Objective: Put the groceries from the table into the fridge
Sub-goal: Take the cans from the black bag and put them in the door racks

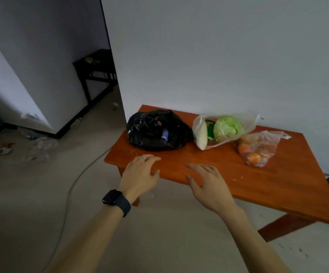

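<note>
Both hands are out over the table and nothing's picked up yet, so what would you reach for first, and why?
Probably the black bag. The left hand hovers open at the table edge just in front of it, nearer than the clear bag with the cabbage or the bag of orange produce. The right hand is also open and empty.

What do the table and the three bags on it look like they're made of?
The table looks like wood with a glossy orange-brown varnish: faint grain shows and the top reflects light. The black bag seems thin opaque plastic, crinkled and shiny. The cabbage bag and the orange bag look like thin see-through plastic film, wrinkled, with their contents showing through.
</note>
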Action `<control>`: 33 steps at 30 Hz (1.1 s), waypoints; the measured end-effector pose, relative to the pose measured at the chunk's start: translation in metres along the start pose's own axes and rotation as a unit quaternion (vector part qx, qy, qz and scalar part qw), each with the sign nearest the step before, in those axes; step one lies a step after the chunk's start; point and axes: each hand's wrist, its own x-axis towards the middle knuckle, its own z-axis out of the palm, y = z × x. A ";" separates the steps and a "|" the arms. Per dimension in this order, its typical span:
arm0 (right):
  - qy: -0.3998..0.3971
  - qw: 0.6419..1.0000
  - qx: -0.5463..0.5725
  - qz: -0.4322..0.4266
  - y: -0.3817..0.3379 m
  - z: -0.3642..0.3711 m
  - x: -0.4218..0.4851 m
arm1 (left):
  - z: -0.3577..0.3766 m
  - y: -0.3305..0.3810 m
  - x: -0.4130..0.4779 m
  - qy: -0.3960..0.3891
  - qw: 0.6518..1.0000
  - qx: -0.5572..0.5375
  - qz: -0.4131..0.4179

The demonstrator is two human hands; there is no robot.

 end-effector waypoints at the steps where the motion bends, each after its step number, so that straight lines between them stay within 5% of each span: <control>1: -0.004 1.000 0.000 0.001 -0.001 0.004 0.016 | -0.001 -0.007 0.014 -0.003 1.000 0.002 0.000; 10: -0.051 0.998 0.000 0.022 0.012 0.063 0.159 | 0.008 -0.078 0.165 -0.038 0.998 0.029 0.033; 19: -0.097 0.978 0.029 0.184 0.030 0.131 0.318 | 0.034 -0.152 0.362 -0.132 0.967 0.121 0.182; 29: -0.152 0.924 0.051 0.347 0.036 0.211 0.430 | 0.106 -0.177 0.482 -0.243 0.806 0.337 0.421; 33: -0.161 0.914 0.018 0.373 0.042 0.232 0.455 | 0.124 -0.176 0.524 -0.257 0.763 0.385 0.451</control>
